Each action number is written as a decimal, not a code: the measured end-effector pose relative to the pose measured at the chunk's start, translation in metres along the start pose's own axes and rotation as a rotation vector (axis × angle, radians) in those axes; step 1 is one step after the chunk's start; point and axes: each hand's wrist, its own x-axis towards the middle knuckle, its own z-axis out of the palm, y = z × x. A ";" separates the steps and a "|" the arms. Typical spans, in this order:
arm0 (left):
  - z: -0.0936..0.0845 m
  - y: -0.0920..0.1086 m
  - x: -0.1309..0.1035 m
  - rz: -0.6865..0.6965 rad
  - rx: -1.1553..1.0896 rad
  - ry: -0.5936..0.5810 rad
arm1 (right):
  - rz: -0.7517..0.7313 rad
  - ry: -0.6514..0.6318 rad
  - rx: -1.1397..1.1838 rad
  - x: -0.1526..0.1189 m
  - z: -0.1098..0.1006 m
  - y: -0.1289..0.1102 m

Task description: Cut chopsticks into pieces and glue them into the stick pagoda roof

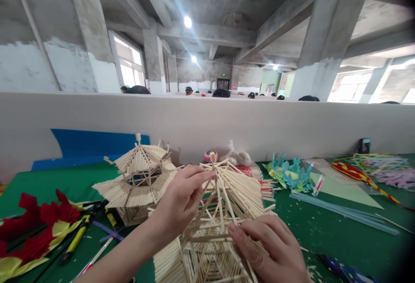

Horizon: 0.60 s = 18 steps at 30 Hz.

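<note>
A pagoda model of pale wooden sticks (248,188) stands right in front of me, its roof partly covered and its frame bare on the near side. My left hand (183,196) is at the roof's upper left, fingers pressed together near the peak; what they pinch, if anything, is hidden. Lower right, my right hand (270,246) has its thumb and index fingertip at the lower edge of the roof frame, closed around a part too small to make out. Behind my left arm stands a second stick pagoda (139,179) with a covered two-tier roof.
Red and yellow crepe paper (42,218) and a yellow-black tool (76,237) lie left. Blue paper flowers (288,172), pale blue strips (343,213) and a dark blue tool (343,270) are right. A white partition (181,118) runs behind the green table (330,239).
</note>
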 end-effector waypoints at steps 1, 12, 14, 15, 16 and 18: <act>0.000 -0.001 0.000 -0.002 -0.011 0.000 | -0.004 -0.011 -0.004 0.000 0.001 0.000; -0.003 0.004 0.001 0.142 0.067 -0.077 | 0.015 -0.064 -0.032 -0.007 0.005 -0.001; -0.004 0.005 0.002 0.158 0.116 -0.118 | 0.031 -0.046 -0.035 -0.006 0.006 -0.002; -0.005 0.006 0.002 0.160 0.139 -0.146 | 0.042 -0.037 -0.035 -0.006 0.006 -0.003; -0.005 0.006 0.003 0.156 0.160 -0.174 | 0.052 -0.032 -0.033 -0.006 0.007 -0.003; -0.005 0.007 0.004 0.154 0.185 -0.209 | 0.071 -0.020 -0.026 -0.005 0.008 -0.005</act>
